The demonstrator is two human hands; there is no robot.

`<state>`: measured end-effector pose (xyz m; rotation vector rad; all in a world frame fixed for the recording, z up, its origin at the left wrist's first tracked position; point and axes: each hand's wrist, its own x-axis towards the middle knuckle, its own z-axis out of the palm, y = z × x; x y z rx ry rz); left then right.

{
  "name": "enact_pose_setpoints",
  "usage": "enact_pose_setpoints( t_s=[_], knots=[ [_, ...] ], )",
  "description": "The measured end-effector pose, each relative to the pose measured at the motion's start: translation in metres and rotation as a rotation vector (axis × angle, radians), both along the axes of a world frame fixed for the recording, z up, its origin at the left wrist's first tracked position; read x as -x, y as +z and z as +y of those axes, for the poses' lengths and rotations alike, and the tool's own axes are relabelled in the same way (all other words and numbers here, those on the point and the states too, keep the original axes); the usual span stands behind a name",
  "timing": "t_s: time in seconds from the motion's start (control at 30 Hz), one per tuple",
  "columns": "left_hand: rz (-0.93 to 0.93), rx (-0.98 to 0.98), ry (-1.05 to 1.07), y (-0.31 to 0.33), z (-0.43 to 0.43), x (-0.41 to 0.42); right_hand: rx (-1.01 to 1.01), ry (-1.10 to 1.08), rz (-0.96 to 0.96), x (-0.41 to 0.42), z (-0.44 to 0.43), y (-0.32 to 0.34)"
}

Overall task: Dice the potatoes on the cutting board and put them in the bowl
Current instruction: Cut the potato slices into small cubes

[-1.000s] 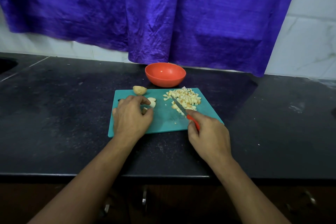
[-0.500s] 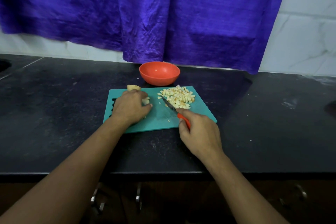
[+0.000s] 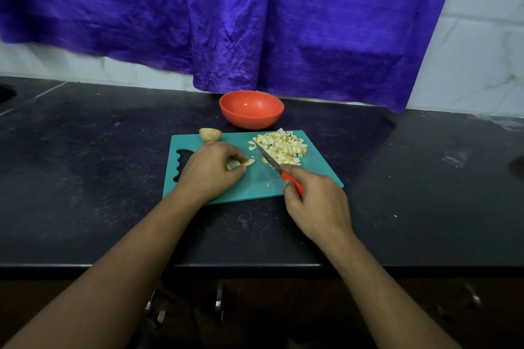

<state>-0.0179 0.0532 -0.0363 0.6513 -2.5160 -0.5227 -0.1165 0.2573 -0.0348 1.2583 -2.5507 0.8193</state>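
Observation:
A teal cutting board (image 3: 255,188) lies on the black counter. My left hand (image 3: 209,168) pinches potato slices (image 3: 241,163) on the board's middle. My right hand (image 3: 314,201) grips a knife (image 3: 269,160) by its orange handle, the blade pointing up-left beside a pile of diced potato (image 3: 283,146) at the board's far right. A potato half (image 3: 210,134) sits at the board's far left edge. The orange bowl (image 3: 251,108) stands just behind the board; I see nothing in it.
The black counter (image 3: 85,178) stretches wide on both sides, with its front edge close below the board. A purple cloth (image 3: 255,22) hangs against the tiled wall behind the bowl. Cabinet handles (image 3: 218,302) show below the counter.
My left hand has shifted slightly right over the slices, and the knife tip now rests nearer the diced pile. The camera view moved a little.

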Motion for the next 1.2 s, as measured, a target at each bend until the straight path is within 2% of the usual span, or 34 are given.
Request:
enact_pose_setpoints(
  t_s=[0.4,0.6,0.73,0.93,1.2],
  knots=[
    [-0.042,0.089,0.125,-0.004,0.012,0.018,-0.036,-0.008,0.018,-0.005,-0.001,0.004],
    [-0.013,-0.036,0.007,-0.003,0.009,0.016,-0.023,-0.006,0.025,-0.004,-0.002,0.003],
    [0.001,-0.017,-0.057,-0.002,0.011,0.014,-0.026,-0.005,0.024,-0.003,-0.002,0.002],
    [-0.017,0.105,0.088,-0.001,0.016,0.014,-0.021,-0.002,0.026,-0.004,-0.002,0.002],
    [-0.024,0.053,0.108,0.002,0.017,0.012,-0.088,0.035,0.118,-0.009,-0.004,0.001]
  ],
)
